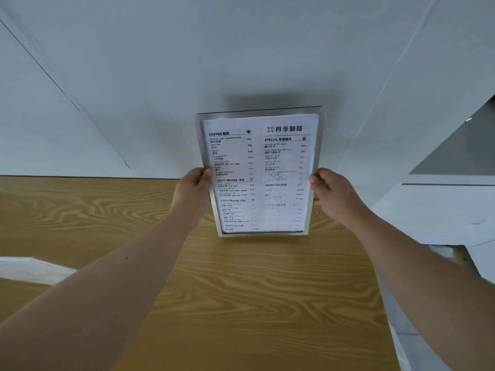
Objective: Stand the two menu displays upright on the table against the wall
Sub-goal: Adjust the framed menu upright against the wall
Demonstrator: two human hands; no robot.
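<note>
Clear acrylic menu display [258,172] upright, hands [193,186] [330,190] gripping its side edges, wooden table [241,290] bare around.

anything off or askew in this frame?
Nothing damaged or spilled. The menu display is slightly tilted, held at its side edges by the left hand and right hand above the table. Only one display shows.

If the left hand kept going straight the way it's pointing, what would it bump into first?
The left hand already grips the menu's left edge and points toward the wall. Going straight on, it would probably meet the wall first, just above the table's far edge; depth is hard to judge.
</note>
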